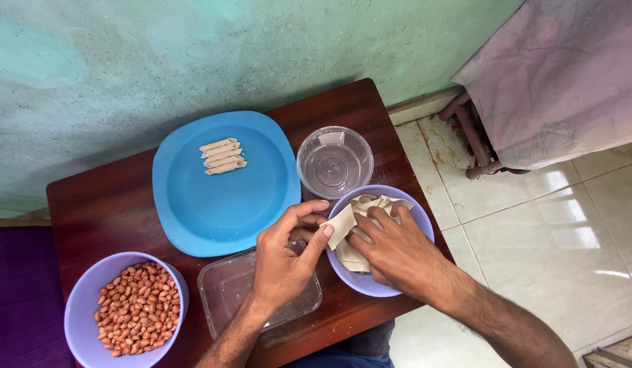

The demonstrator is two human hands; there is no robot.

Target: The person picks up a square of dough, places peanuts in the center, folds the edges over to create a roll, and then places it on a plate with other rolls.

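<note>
Two hands [343, 249] meet over pasta sheets [353, 221] in the lilac bowl [425, 225].

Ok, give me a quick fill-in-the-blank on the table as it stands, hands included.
1. The short pasta tubes lie in a row on the square ____ plastic plate.
2. The round lilac bowl at the near left holds ____.
3. Both the left hand and right hand touch a beige ____ in the other lilac bowl.

Missing: blue; peanuts; cloth
</note>
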